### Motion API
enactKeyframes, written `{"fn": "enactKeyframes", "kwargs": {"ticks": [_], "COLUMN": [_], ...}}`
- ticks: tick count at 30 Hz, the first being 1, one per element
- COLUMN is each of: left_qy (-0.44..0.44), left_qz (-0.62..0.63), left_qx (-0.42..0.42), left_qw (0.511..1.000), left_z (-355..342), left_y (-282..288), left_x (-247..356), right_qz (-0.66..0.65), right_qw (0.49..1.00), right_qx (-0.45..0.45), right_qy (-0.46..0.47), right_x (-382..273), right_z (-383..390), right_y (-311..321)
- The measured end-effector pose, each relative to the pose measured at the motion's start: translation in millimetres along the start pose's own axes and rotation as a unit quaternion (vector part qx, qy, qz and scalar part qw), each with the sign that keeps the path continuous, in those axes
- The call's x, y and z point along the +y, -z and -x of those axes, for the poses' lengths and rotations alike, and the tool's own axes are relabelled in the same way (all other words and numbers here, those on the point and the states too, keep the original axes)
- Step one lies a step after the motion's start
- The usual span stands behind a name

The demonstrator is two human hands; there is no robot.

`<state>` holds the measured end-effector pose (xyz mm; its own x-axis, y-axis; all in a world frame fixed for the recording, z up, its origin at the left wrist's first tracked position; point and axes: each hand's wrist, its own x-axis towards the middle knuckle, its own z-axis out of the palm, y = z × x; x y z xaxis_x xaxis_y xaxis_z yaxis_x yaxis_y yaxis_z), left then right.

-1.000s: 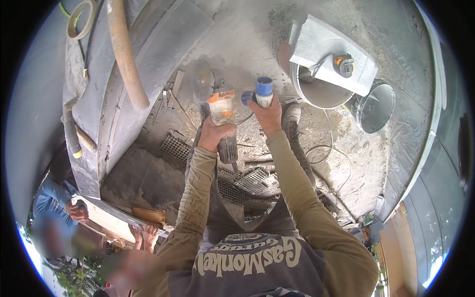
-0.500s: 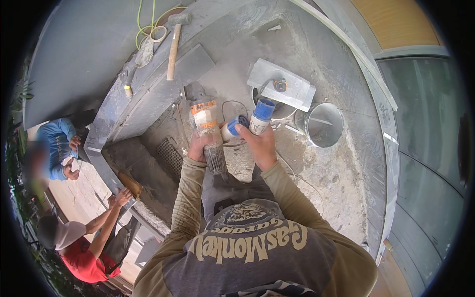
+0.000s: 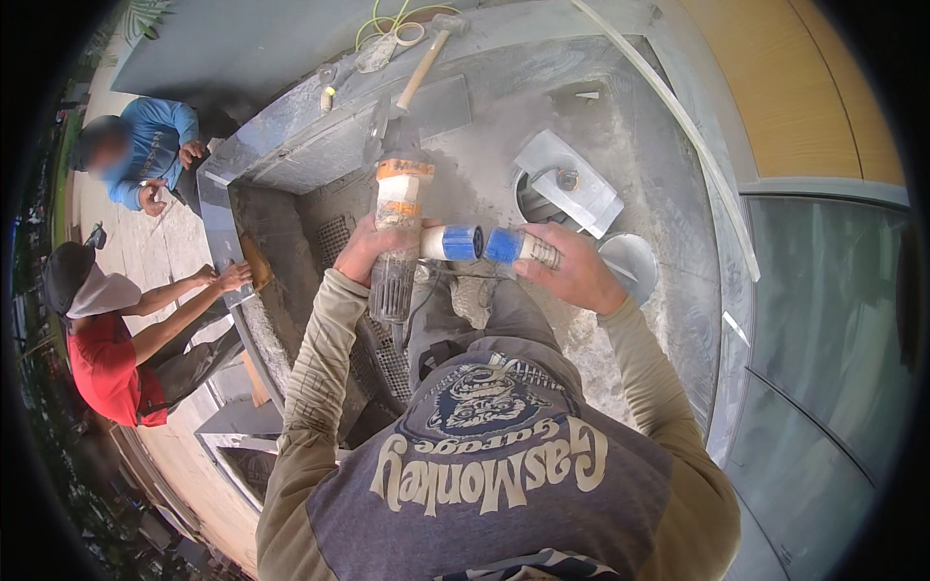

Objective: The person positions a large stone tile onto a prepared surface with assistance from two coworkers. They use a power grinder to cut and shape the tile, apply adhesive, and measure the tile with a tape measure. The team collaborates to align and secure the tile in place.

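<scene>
My left hand (image 3: 363, 249) is closed around a dusty angle grinder (image 3: 399, 194) with orange and pale tape on its body. Beside the grinder, against the same hand, lies a white-and-blue power connector (image 3: 451, 242), its blue end facing right. My right hand (image 3: 579, 266) grips a second white-and-blue connector (image 3: 513, 246), blue end pointing left. The two blue ends face each other, nearly in line, with a narrow gap between them. My left fingers are partly hidden behind the grinder and connector.
A bucket (image 3: 635, 263) and a grey slab piece (image 3: 570, 184) lie beyond my right hand. A mallet (image 3: 422, 70) rests on the far ledge. At left are a person in red (image 3: 111, 363) and another in blue (image 3: 158, 145). A grate (image 3: 334, 230) lies by the left wall.
My right hand has turned its connector from upright to sideways, its blue end now facing the other one. The left connector now lies level. The view has shifted.
</scene>
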<state>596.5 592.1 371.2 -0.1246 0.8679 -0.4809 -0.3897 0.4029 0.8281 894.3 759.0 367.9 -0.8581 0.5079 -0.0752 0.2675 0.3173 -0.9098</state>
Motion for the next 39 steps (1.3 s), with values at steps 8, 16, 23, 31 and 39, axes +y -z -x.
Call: {"fn": "enactKeyframes", "kwargs": {"ticks": [8, 16, 23, 31, 39], "left_qy": [0.022, 0.027, 0.003, -0.005, 0.013], "left_qz": [-0.009, 0.038, 0.013, -0.006, 0.137], "left_qx": [0.010, 0.043, 0.052, 0.033, 0.046], "left_qw": [1.000, 0.998, 0.999, 0.999, 0.989], "left_z": [50, 74, 79, 75, 71], "left_y": [12, 3, -11, -19, -27], "left_x": [-19, -42, -45, -69, -81], "right_qz": [0.084, 0.045, -0.017, -0.086, -0.040], "right_qw": [0.989, 0.994, 0.990, 0.955, 0.984], "right_qx": [-0.118, -0.097, -0.125, -0.228, -0.156], "right_qy": [0.019, 0.001, -0.062, -0.169, -0.075], "right_x": [-40, -30, -22, -13, -15], "right_z": [-2, 15, 33, 35, 47], "right_y": [-18, -41, -44, -44, -57]}}
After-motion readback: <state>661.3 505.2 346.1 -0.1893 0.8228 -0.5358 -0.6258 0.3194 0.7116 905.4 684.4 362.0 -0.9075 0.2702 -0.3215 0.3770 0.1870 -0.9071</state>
